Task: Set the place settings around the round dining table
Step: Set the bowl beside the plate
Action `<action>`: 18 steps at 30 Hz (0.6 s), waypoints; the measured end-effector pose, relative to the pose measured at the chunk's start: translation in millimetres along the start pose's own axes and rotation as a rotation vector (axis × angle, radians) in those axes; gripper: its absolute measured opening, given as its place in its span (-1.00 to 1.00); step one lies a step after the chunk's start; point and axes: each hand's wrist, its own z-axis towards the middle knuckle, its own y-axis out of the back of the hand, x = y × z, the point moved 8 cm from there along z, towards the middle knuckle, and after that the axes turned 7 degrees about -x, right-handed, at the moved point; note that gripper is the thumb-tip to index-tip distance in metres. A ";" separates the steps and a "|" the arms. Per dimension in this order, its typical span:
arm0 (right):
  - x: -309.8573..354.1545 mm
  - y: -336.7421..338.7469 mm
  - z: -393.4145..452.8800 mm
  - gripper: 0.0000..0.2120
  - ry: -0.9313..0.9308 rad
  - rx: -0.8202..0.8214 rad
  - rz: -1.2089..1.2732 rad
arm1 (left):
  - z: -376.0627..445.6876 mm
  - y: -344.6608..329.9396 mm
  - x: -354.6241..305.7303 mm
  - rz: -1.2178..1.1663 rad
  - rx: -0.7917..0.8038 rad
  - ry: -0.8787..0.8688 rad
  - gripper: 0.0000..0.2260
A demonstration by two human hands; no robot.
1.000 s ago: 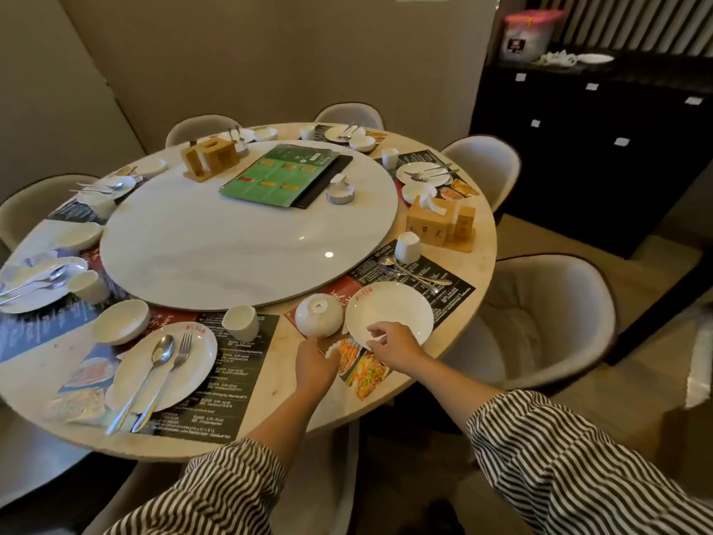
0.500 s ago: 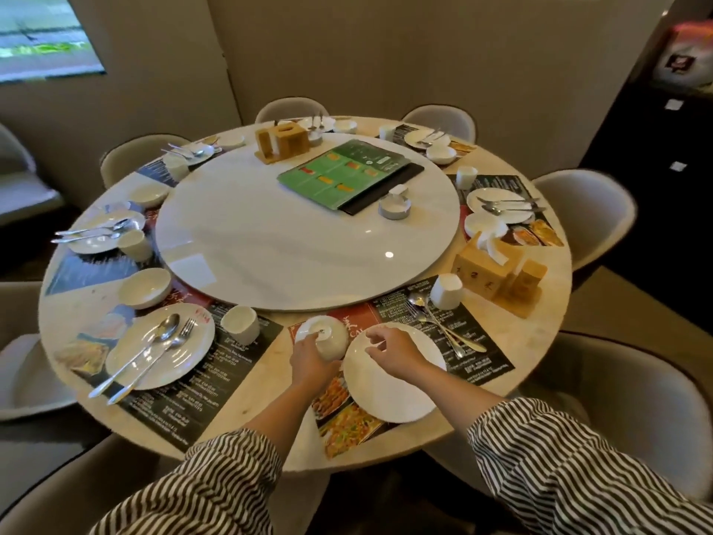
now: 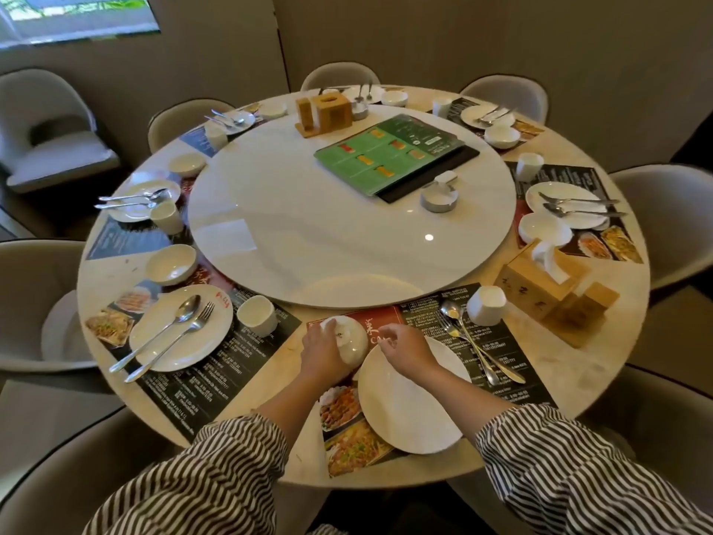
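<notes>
At the near edge of the round table (image 3: 602, 380) lies a printed placemat (image 3: 347, 449) with a white plate (image 3: 409, 411) on it. My left hand (image 3: 322, 355) grips an upturned white bowl (image 3: 349, 339) just left of the plate's far rim. Over that far rim hovers my right hand (image 3: 405, 349), fingers curled in a pinch; I cannot tell whether it touches the plate. A spoon and fork (image 3: 474, 347) lie on the mat to the right, beside an upturned white cup (image 3: 486, 305).
A white turntable (image 3: 308, 233) fills the middle, carrying a green menu (image 3: 389, 154), a wooden holder (image 3: 326, 112) and a small round tin (image 3: 440, 196). Several laid settings ring the table. A wooden tissue box (image 3: 540, 279) stands at right. Grey chairs (image 3: 671, 222) surround it.
The view has swung left and downward over the table. The plate has slid toward the table's near edge. My left hand keeps hold of the bowl; my right hand stays at the plate's far rim.
</notes>
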 end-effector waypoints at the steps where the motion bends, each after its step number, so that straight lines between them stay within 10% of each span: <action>1: -0.2 -0.6 3.8 -0.68 0.000 -0.011 -0.002 | 4.2 -1.0 -4.1 0.059 0.030 -0.032 -0.09; 18: -13.7 1.8 16.4 -0.72 -0.020 -0.091 -0.001 | 35.8 -5.2 -27.7 0.463 0.229 -0.295 0.11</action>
